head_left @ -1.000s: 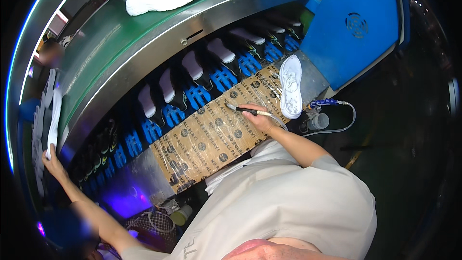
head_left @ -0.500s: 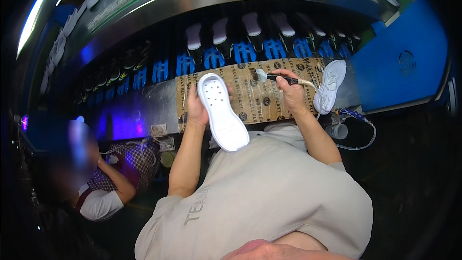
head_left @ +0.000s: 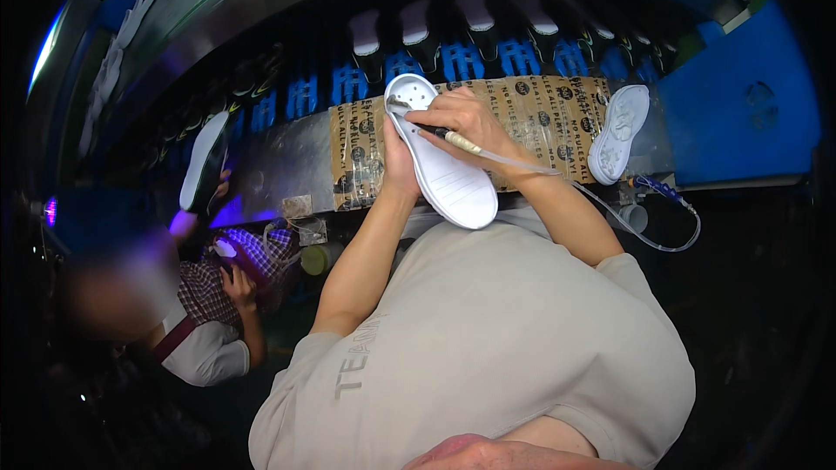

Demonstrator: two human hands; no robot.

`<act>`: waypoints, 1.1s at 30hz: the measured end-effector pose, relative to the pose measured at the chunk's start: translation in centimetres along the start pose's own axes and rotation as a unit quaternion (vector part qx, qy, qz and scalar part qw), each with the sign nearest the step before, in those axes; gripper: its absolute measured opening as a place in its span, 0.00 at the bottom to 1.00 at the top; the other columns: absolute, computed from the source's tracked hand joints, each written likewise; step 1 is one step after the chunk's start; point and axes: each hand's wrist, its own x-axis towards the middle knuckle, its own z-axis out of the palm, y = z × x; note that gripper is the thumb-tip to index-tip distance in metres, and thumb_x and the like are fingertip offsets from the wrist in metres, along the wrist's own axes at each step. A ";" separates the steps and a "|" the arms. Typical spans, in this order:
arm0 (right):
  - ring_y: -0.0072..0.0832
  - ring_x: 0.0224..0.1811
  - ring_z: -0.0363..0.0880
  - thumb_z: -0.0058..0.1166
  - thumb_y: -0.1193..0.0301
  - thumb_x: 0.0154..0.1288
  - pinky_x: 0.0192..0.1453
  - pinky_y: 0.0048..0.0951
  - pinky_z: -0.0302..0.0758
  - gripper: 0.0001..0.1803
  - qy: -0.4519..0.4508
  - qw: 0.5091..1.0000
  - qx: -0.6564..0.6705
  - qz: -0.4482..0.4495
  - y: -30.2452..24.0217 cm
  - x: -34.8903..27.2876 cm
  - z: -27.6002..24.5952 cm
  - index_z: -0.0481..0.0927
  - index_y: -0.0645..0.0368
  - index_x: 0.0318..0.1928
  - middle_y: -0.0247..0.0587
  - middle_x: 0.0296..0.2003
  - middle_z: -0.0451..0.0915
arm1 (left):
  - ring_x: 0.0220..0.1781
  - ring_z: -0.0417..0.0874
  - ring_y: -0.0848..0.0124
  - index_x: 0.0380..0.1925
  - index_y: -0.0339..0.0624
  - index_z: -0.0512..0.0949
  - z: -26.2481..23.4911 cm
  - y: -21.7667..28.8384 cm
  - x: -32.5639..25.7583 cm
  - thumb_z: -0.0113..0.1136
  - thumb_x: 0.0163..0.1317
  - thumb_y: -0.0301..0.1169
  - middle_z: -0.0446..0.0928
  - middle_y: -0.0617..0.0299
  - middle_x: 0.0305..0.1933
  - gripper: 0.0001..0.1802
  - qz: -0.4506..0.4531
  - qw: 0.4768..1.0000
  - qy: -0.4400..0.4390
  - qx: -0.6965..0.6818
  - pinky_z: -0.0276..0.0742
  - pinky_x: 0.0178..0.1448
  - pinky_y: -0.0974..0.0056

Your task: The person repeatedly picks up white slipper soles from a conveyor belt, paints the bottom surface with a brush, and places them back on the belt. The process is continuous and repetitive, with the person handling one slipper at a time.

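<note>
A white shoe sole [head_left: 457, 187] is tilted in front of me, its inner side with small holes facing up. My left hand [head_left: 400, 161] is closed around its left edge from beneath, most of the fingers hidden behind it. My right hand [head_left: 475, 120] grips a brush [head_left: 452, 137] with a dark handle and a thin clear hose running from its end. The bristles touch the sole's inside near its far end. To the right, another white sole [head_left: 620, 132] lies on the bench with whitish, crumpled-looking material inside.
Printed brown cardboard [head_left: 544, 117] taped on the metal bench lies beneath my hands. Beyond it stand several shoes [head_left: 416, 26] on blue holders [head_left: 461, 61]. A blue machine housing [head_left: 740, 96] is at right. At left, a co-worker [head_left: 205, 331] holds up a shoe [head_left: 205, 161].
My right hand has swung left with the brush, bringing its bristles onto the sole. The sole has moved up and right in the picture. The co-worker now holds a shoe up.
</note>
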 end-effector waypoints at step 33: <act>0.30 0.42 0.80 0.71 0.63 0.65 0.57 0.35 0.72 0.11 -0.296 0.931 0.208 -0.043 -3.6 3.1 -3.6 0.92 0.46 0.47 0.31 0.36 0.87 | 0.43 0.82 0.61 0.65 0.43 0.72 1.3 12.8 6.9 0.35 0.71 0.72 0.77 0.48 0.49 0.45 0.043 0.966 -0.252 -0.039 0.83 0.52 0.53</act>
